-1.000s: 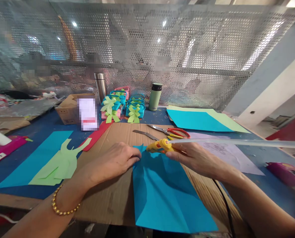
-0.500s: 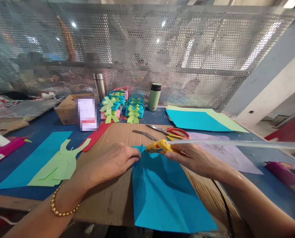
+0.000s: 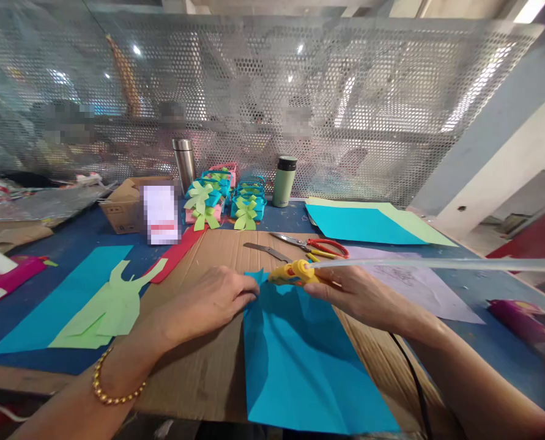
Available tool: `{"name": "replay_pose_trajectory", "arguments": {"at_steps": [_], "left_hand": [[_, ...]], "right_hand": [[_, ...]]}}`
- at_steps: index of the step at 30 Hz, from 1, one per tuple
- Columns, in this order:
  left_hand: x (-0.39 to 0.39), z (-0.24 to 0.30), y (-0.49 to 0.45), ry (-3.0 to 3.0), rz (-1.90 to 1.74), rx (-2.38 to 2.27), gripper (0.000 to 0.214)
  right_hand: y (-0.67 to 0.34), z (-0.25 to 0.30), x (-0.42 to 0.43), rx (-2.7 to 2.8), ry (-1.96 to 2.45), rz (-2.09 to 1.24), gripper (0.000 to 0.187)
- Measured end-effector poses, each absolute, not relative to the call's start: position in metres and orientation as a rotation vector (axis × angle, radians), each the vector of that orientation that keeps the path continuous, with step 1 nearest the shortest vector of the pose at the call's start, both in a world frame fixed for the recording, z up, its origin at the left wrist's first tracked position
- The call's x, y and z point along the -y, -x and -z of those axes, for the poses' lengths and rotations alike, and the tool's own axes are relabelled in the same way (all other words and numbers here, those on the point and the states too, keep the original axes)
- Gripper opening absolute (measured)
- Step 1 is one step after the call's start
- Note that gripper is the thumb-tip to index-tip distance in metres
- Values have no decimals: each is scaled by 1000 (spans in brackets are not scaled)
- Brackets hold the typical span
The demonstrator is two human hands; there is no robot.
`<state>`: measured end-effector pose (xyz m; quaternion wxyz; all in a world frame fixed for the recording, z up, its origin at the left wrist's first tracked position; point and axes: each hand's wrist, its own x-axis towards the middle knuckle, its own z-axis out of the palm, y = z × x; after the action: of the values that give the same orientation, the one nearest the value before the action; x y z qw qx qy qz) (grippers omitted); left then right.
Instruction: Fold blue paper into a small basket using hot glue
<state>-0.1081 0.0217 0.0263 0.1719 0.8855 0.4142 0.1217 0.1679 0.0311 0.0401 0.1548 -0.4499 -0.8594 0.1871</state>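
Observation:
My left hand (image 3: 215, 299) rests on the cardboard sheet (image 3: 203, 373), its fingers curled and pinching the left top corner of a blue paper sheet (image 3: 300, 366). My right hand (image 3: 355, 292) grips a yellow glue gun (image 3: 293, 273) with a long clear glue stick (image 3: 437, 264) sticking out to the right. The gun's nozzle points at the top edge of the blue paper. A black cord (image 3: 414, 379) runs down along my right forearm.
Red-handled scissors (image 3: 318, 244) lie behind the glue gun. Blue and green paper boxes with bows (image 3: 226, 201), two flasks (image 3: 284, 181), a small carton (image 3: 125, 205) and stacked sheets (image 3: 368, 221) stand at the back. Blue and green paper cutouts (image 3: 102, 305) lie left. A perforated metal screen closes the far side.
Hardly anything has moved; both hands stay at the top edge of the blue paper, and the view has shifted slightly.

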Motion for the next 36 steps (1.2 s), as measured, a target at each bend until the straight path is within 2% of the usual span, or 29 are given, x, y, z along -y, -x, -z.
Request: {"name": "replay_pose_trajectory", "arguments": {"at_steps": [8, 15, 28, 36], "left_hand": [[-18, -30, 108, -2485, -396, -1158, 30], [-24, 1, 108, -2546, -470, -1090, 36], [-21, 12, 86, -2724, -291, -1249, 36], [-23, 16, 87, -2772, -353, -1271, 34]], "right_hand": [[-175, -49, -33, 2293, 1268, -601, 51], [-191, -52, -30, 2078, 1349, -680, 51], [-187, -49, -22, 2161, 1292, -568, 47], [-188, -48, -23, 2163, 1297, -558, 48]]}}
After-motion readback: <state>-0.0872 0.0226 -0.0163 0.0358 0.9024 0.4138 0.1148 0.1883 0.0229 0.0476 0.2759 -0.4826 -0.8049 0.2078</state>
